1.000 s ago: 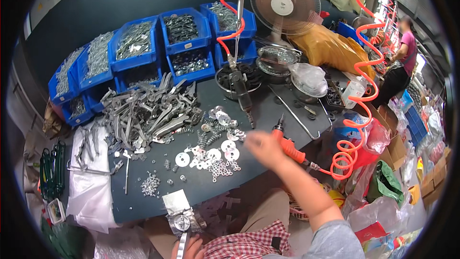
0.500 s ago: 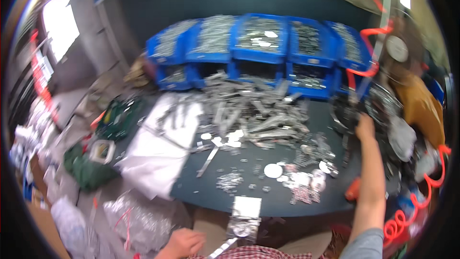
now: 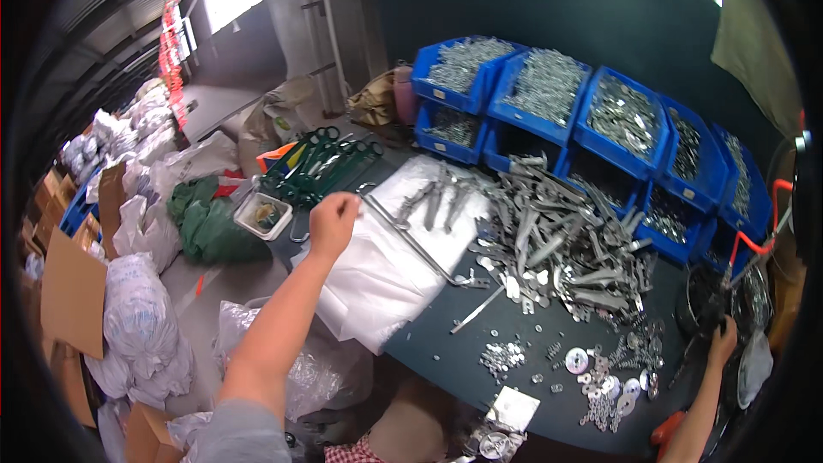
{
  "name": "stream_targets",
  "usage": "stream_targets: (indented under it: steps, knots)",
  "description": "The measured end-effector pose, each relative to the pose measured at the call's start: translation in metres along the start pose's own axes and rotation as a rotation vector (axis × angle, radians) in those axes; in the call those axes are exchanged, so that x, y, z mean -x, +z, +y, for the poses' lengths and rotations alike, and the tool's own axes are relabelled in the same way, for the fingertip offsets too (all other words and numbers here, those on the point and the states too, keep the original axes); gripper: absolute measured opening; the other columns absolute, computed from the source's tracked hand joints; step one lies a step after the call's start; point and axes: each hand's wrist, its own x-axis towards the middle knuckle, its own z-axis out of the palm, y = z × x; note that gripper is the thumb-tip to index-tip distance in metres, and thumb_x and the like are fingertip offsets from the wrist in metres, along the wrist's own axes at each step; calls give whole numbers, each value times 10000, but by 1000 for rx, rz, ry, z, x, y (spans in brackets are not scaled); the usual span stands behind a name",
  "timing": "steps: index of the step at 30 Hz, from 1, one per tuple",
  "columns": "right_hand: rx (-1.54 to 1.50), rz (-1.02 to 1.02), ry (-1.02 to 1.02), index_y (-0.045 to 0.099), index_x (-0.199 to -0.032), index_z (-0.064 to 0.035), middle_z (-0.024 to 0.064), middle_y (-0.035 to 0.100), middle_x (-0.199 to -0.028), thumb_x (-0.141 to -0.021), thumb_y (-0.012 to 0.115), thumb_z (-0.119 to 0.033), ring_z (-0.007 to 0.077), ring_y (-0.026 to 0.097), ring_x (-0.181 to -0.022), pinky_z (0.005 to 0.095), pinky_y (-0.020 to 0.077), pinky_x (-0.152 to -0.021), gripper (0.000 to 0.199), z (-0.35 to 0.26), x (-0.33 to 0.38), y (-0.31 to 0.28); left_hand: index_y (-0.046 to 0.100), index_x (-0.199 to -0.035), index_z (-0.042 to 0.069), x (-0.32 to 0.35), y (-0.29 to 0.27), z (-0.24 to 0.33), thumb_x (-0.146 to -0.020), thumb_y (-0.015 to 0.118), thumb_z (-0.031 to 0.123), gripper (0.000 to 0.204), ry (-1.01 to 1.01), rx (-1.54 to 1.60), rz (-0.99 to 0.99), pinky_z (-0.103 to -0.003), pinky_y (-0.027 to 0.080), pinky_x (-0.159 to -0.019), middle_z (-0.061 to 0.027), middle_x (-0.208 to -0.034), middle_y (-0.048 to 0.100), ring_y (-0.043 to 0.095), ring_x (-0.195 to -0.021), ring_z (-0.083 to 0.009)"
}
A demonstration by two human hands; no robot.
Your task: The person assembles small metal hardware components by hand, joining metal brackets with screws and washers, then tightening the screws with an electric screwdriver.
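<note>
Left hand (image 3: 333, 219): lifted from beside the lap and swung out to the left since half a second ago, with the view turned leftward too; now over the near-left part of the white sheeting (image 3: 369, 287), near the hooked end of the metal rod (image 3: 418, 250).
Left grip: curled together, with nothing visible inside; cannot tell whether touching the sheeting.
Right hand (image 3: 726, 340): at the right end of the table (image 3: 441, 364), against the dark driver (image 3: 718, 327), below the red hose (image 3: 754, 246).
Right grip: too small and dark to tell whether clamped on the driver.
White sheeting: draped over the left end of the table; probably light, limp and slippery, best pinched at a free edge.
Metal rod: lying aslant across the sheeting; likely stiff, smooth and fairly light, best held mid-length, clear of the hooked end.
Dark driver: probably dense and rigid; best wrapped around the body, away from the tip.
Green-handled tools (image 3: 321, 163): bunched beyond the left hand, apparently rigid; best taken by the handles.
</note>
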Motion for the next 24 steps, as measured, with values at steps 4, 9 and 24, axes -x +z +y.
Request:
stream_targets:
  steps: [4, 9, 24]
  knots:
    - [-223, 160, 270, 519, -1148, 28, 137, 584, -1085, -869, 530, -196, 221, 551, -993, 303, 413, -862, 358, 51, 11, 6, 615, -867, 20, -46, -3, -63, -762, 631, 187, 198, -84, -338, 105, -335, 467, -706, -89, -848, 594, 599, -813, -229]
    - [-927, 338, 666, 395, -1254, 64, 158, 431, -1258, -846, 562, -206, 211, 473, -1088, 283, 430, -880, 518, 69, 78, 9, 527, -1117, 97, -69, -16, -106, -713, 679, 320, 486, -71, -796, 185, -419, 350, -919, -85, -1165, 479, 415, -1126, -279]
    - [169, -113, 149, 605, -1003, -6, 205, 613, -948, -794, 614, -115, 317, 546, -934, 354, 423, -827, 236, -219, 204, -72, 591, -791, 79, -63, -31, -144, -595, 683, 95, 217, 138, -562, 89, -396, 432, -797, -128, -1023, 500, 502, -920, -330]
